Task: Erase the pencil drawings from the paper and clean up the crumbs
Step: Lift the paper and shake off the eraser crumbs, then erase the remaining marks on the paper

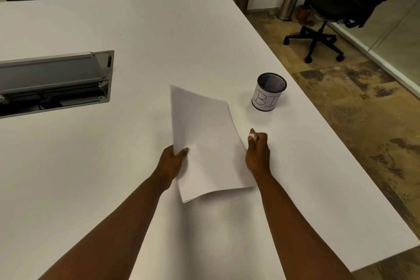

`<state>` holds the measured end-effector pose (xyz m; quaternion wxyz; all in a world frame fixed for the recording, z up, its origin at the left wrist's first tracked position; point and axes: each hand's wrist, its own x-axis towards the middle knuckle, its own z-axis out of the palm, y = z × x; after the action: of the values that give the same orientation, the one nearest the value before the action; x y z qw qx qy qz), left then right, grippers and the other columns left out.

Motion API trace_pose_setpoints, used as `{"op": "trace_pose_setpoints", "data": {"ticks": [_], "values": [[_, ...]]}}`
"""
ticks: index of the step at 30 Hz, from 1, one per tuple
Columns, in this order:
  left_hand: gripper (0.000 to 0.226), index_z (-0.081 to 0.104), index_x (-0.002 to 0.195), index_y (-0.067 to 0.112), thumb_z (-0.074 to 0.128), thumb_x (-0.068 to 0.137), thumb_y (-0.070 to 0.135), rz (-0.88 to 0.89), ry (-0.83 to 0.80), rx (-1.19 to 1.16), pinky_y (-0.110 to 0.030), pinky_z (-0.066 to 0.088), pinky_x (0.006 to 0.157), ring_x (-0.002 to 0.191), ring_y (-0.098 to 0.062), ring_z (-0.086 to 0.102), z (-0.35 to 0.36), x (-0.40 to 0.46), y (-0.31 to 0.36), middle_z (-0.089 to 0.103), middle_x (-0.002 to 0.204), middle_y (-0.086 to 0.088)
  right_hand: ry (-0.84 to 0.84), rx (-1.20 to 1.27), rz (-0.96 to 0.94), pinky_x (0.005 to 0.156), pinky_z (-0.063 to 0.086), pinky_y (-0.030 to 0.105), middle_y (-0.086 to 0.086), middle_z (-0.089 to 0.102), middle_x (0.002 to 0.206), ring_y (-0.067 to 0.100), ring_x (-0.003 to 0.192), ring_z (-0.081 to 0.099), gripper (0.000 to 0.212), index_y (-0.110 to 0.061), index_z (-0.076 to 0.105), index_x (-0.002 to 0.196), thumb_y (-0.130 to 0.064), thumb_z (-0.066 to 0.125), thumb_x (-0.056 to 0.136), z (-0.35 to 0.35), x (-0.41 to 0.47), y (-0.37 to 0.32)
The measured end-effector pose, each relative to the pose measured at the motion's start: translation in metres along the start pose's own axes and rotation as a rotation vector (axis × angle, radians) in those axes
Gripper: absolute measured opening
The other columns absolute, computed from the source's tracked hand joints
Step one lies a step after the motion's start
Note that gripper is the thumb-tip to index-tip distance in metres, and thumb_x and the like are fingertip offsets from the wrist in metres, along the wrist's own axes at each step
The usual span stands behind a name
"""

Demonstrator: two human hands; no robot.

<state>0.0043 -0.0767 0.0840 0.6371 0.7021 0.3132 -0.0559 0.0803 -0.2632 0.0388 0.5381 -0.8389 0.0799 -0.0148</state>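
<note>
paper [204, 143] pinched in left hand [171, 161] fingers [183, 150]

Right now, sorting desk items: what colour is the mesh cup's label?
White, with dark handwritten letters, on the mesh cup; head view.

Surface [159, 41]: plain white. Paper [204, 143]: white, no marks visible on the side showing. Cup [268, 92] far right: black mesh, white label with dark hand-drawn letters "BI". Small white object [252, 136] in right hand [258, 154]. Cable hatch [54, 79] left: grey, dark inside. Floor [363, 109]: mottled brown-ochre. Chair [345, 4]: black. Two bins [288, 2]: brushed steel.
</note>
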Motion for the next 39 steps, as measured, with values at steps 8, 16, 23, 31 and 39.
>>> {"op": "trace_pose_setpoints", "data": {"ticks": [8, 16, 23, 31, 39], "values": [[0.034, 0.051, 0.126, 0.003, 0.052, 0.094, 0.015, -0.123, 0.017, 0.033, -0.031, 0.041, 0.085, 0.098, -0.023, 0.054, -0.019, 0.010, -0.043, 0.060, 0.117, -0.011, -0.311, -0.373, -0.232, 0.106, 0.036, 0.038, 0.011, 0.051, 0.134, 0.030, 0.122, 0.049, 0.034, 0.001, 0.040, 0.126, -0.016, 0.034, 0.098, 0.032, -0.049, 0.016], [0.022, 0.061, 0.106, 0.004, 0.056, 0.091, 0.019, -0.050, 0.462, 0.337, -0.032, 0.040, 0.084, 0.103, -0.033, 0.057, -0.013, 0.014, -0.056, 0.065, 0.102, -0.014, -0.320, -0.393, -0.228, 0.112, 0.031, 0.035, 0.010, 0.046, 0.140, 0.025, 0.131, 0.041, 0.042, -0.002, 0.033, 0.136, -0.020, 0.030, 0.098, 0.038, -0.051, 0.031], [0.057, 0.038, 0.140, 0.009, 0.058, 0.089, 0.023, 0.147, 0.549, 0.518, -0.041, 0.040, 0.095, 0.124, -0.032, 0.044, -0.007, 0.017, -0.062, 0.047, 0.135, -0.014, -0.055, -0.251, -0.235, 0.083, 0.043, 0.019, 0.012, 0.065, 0.111, 0.026, 0.101, 0.063, 0.021, -0.001, 0.057, 0.107, -0.013, 0.050, 0.092, 0.039, -0.034, 0.024], [0.134, -0.032, 0.135, 0.017, -0.013, 0.030, 0.098, 0.290, 0.001, 1.091, -0.052, -0.011, 0.112, 0.134, -0.011, -0.031, -0.003, 0.039, -0.072, -0.038, 0.141, 0.004, 0.015, -0.108, -0.159, 0.067, 0.048, 0.015, 0.009, 0.072, 0.085, 0.019, 0.072, 0.066, 0.014, -0.009, 0.069, 0.093, -0.017, 0.068, 0.082, 0.054, -0.034, 0.007], [0.135, -0.034, 0.136, 0.014, 0.015, 0.039, 0.095, 0.224, -0.041, 1.216, -0.056, -0.014, 0.111, 0.140, -0.019, -0.029, 0.001, 0.053, -0.076, -0.035, 0.150, -0.004, -0.214, -0.262, -0.389, 0.069, 0.046, 0.017, 0.007, 0.070, 0.086, 0.018, 0.080, 0.064, 0.018, -0.009, 0.070, 0.095, -0.006, 0.067, 0.078, 0.081, -0.053, 0.016]]}}
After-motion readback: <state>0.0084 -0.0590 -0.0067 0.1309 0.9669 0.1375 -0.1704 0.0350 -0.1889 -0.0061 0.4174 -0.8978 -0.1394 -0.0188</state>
